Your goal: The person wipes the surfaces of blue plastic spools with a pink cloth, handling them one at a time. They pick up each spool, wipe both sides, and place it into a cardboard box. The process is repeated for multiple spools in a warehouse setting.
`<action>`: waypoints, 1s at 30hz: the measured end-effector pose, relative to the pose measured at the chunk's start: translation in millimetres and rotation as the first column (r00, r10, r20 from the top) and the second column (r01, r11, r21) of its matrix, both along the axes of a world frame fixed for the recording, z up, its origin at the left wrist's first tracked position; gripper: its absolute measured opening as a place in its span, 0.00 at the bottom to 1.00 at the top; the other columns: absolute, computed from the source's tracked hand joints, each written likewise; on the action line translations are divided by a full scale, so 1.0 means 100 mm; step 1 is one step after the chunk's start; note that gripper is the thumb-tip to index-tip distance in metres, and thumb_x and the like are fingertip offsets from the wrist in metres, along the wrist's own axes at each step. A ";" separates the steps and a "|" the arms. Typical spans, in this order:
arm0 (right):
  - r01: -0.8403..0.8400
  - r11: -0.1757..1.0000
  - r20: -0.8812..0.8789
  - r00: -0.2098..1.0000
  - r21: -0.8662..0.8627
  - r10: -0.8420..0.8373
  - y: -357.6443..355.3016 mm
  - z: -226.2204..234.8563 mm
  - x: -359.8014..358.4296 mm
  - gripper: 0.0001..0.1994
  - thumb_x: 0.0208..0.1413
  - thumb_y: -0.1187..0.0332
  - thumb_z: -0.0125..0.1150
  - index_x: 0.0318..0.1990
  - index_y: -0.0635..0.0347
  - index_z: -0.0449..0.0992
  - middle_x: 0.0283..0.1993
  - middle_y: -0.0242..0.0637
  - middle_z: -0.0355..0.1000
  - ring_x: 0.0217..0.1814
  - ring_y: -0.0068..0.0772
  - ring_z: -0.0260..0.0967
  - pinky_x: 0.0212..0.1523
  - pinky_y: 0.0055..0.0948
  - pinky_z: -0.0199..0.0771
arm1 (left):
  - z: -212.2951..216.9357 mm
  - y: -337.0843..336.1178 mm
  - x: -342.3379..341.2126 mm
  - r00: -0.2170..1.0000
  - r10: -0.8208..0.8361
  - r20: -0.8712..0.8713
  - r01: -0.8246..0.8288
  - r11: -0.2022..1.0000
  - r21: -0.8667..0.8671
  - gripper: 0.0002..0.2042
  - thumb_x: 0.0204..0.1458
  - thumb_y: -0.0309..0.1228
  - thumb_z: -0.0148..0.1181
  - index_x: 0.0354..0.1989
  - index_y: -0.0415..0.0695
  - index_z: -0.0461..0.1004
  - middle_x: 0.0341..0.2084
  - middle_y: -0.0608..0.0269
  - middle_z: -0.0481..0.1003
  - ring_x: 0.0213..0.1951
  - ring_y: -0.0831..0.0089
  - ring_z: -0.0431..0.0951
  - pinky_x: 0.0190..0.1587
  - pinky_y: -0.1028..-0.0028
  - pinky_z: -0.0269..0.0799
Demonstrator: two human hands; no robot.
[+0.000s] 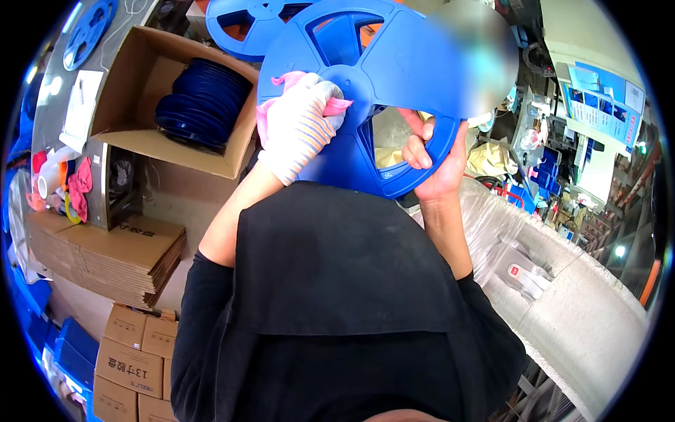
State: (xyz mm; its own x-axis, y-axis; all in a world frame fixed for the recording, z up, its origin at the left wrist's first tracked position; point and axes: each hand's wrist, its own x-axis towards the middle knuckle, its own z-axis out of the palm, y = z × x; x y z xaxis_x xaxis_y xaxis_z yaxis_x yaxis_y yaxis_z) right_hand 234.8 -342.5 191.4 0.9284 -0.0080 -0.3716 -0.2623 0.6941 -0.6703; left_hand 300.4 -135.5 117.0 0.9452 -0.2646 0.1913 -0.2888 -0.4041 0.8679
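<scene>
We stand in a crowded workshop, a grey bench (50, 126) curving between nine and ten o'clock. Flattened cartons (98, 246) lie stacked at nine, and closed cartons (130, 327) stand piled at eight. At ten, an open cardboard box (176, 153) holds dark blue reels (200, 105). A second light-blue reel (228, 32), at eleven, shows partly behind the one we hold.

Our gloved left hand (299, 130), also toward eleven, is closed around a pink cloth (264, 119) and presses it near the hub of the large blue reel (411, 77). That reel is raised in front of us at twelve. Our bare right hand (443, 176), between two and three, clamps its rim, fingers curled through a cut-out.

We judge the step in hand to be wiping the flange; the next move calls for a firm right grip while the cloth travels outward. The box edge sits near the reel's left rim, so room looks tight there. Our apron (337, 260) lies close below. More room seems to lie at four o'clock, over a pale surface (598, 309) with a small grey device (524, 276) on it.
</scene>
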 end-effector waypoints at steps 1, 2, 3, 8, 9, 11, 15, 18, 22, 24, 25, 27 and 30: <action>-0.004 1.000 0.005 1.000 0.012 0.004 -0.01 0.00 -0.02 0.31 0.63 0.40 0.31 0.32 0.62 0.68 0.62 0.65 0.57 0.15 0.18 0.54 0.20 0.20 0.57 | -0.02 -0.01 0.04 1.000 -0.025 0.002 0.024 1.000 0.009 0.09 0.42 0.28 0.65 0.34 0.45 0.77 0.30 0.59 0.75 0.35 0.60 0.77 0.40 0.71 0.73; -0.013 1.000 0.009 1.000 0.024 0.012 -0.03 0.00 -0.03 0.32 0.63 0.40 0.31 0.32 0.62 0.69 0.62 0.64 0.58 0.15 0.18 0.55 0.20 0.21 0.57 | -0.03 -0.02 0.06 0.999 -0.044 0.004 0.044 0.999 0.018 0.09 0.42 0.28 0.65 0.34 0.45 0.77 0.30 0.58 0.75 0.35 0.59 0.77 0.40 0.71 0.73; -0.022 0.999 0.013 1.000 0.036 0.022 -0.05 -0.01 -0.04 0.32 0.63 0.39 0.31 0.32 0.62 0.70 0.62 0.64 0.58 0.15 0.19 0.55 0.20 0.21 0.57 | -0.01 -0.05 0.07 0.998 -0.063 -0.006 0.063 0.996 0.068 0.08 0.42 0.29 0.64 0.33 0.45 0.76 0.31 0.58 0.75 0.36 0.59 0.76 0.41 0.70 0.73; 0.108 0.994 -0.025 0.994 0.003 -0.108 -0.14 -0.04 -0.14 0.31 0.63 0.40 0.33 0.33 0.62 0.70 0.62 0.65 0.58 0.16 0.19 0.55 0.21 0.22 0.58 | -0.03 -0.18 0.09 1.000 -0.010 0.017 0.008 0.991 0.136 0.08 0.43 0.31 0.63 0.33 0.45 0.75 0.32 0.57 0.74 0.38 0.58 0.76 0.42 0.69 0.72; 0.134 0.991 -0.023 0.991 0.000 -0.134 -0.20 -0.06 -0.15 0.31 0.63 0.40 0.33 0.33 0.62 0.70 0.62 0.65 0.57 0.16 0.20 0.55 0.21 0.22 0.58 | -0.05 -0.13 0.11 0.998 0.039 0.039 -0.044 0.992 0.122 0.08 0.44 0.31 0.63 0.33 0.44 0.75 0.32 0.57 0.74 0.38 0.58 0.76 0.42 0.69 0.72; 0.187 0.982 0.012 0.982 0.009 -0.187 -0.31 -0.07 -0.20 0.30 0.64 0.41 0.33 0.34 0.64 0.68 0.63 0.67 0.55 0.17 0.19 0.55 0.22 0.21 0.59 | -0.10 0.05 0.14 0.984 0.138 0.109 -0.154 0.975 0.161 0.08 0.44 0.31 0.62 0.32 0.43 0.74 0.31 0.55 0.74 0.38 0.57 0.76 0.42 0.68 0.72; 0.265 0.964 0.114 0.958 0.012 -0.264 -0.64 -0.06 -0.22 0.30 0.64 0.43 0.33 0.35 0.67 0.68 0.64 0.68 0.54 0.19 0.20 0.55 0.23 0.21 0.59 | -0.11 0.65 -0.02 0.970 -0.225 -0.097 0.243 0.935 0.258 0.10 0.41 0.30 0.64 0.33 0.47 0.74 0.30 0.59 0.72 0.36 0.57 0.75 0.38 0.69 0.72; 0.281 0.959 0.171 0.944 0.039 -0.283 -0.84 -0.10 -0.15 0.31 0.63 0.42 0.35 0.36 0.68 0.69 0.65 0.66 0.53 0.20 0.20 0.56 0.25 0.22 0.60 | -0.15 0.70 -0.21 0.866 -0.410 -0.285 0.474 0.856 0.207 0.10 0.39 0.22 0.63 0.33 0.44 0.74 0.29 0.57 0.71 0.36 0.57 0.75 0.40 0.70 0.72; 0.303 0.947 0.191 0.928 0.109 -0.319 -0.94 -0.07 -0.08 0.33 0.63 0.41 0.35 0.37 0.69 0.70 0.65 0.64 0.54 0.20 0.21 0.56 0.24 0.22 0.60 | -0.21 0.49 -0.26 0.994 -0.105 0.034 0.094 0.966 0.243 0.33 0.35 0.22 0.67 0.57 0.52 0.68 0.54 0.58 0.69 0.43 0.57 0.76 0.46 0.69 0.73; 0.275 0.951 0.193 0.935 0.140 -0.298 -0.99 -0.07 -0.05 0.33 0.62 0.41 0.36 0.37 0.70 0.70 0.65 0.64 0.53 0.19 0.21 0.56 0.24 0.22 0.60 | -0.24 0.42 -0.18 0.982 -0.174 0.073 0.136 0.922 0.362 0.40 0.35 0.21 0.66 0.62 0.59 0.63 0.61 0.58 0.62 0.44 0.58 0.76 0.43 0.68 0.74; 0.277 0.951 0.175 0.938 0.141 -0.299 -0.98 -0.07 -0.05 0.32 0.62 0.41 0.38 0.37 0.70 0.70 0.66 0.64 0.53 0.19 0.20 0.56 0.24 0.21 0.61 | -0.27 0.37 -0.14 0.970 -0.216 0.115 0.149 0.896 0.419 0.39 0.35 0.21 0.65 0.62 0.60 0.64 0.61 0.58 0.62 0.45 0.59 0.75 0.42 0.68 0.74; 0.235 0.958 0.156 0.953 0.166 -0.261 -0.98 -0.09 -0.06 0.32 0.62 0.42 0.39 0.37 0.70 0.70 0.66 0.64 0.53 0.19 0.19 0.56 0.23 0.21 0.61 | -0.31 0.26 -0.02 0.916 -0.303 0.262 0.148 0.864 0.480 0.40 0.34 0.21 0.62 0.62 0.64 0.64 0.62 0.57 0.62 0.43 0.62 0.75 0.37 0.70 0.73; 0.144 0.961 0.154 0.971 0.237 -0.184 -0.95 -0.15 -0.07 0.33 0.62 0.40 0.35 0.39 0.67 0.71 0.64 0.64 0.56 0.20 0.21 0.56 0.24 0.23 0.61 | -0.28 0.20 0.04 0.859 -0.402 0.317 0.143 0.783 0.605 0.35 0.37 0.27 0.61 0.61 0.62 0.65 0.61 0.60 0.63 0.38 0.64 0.74 0.42 0.68 0.71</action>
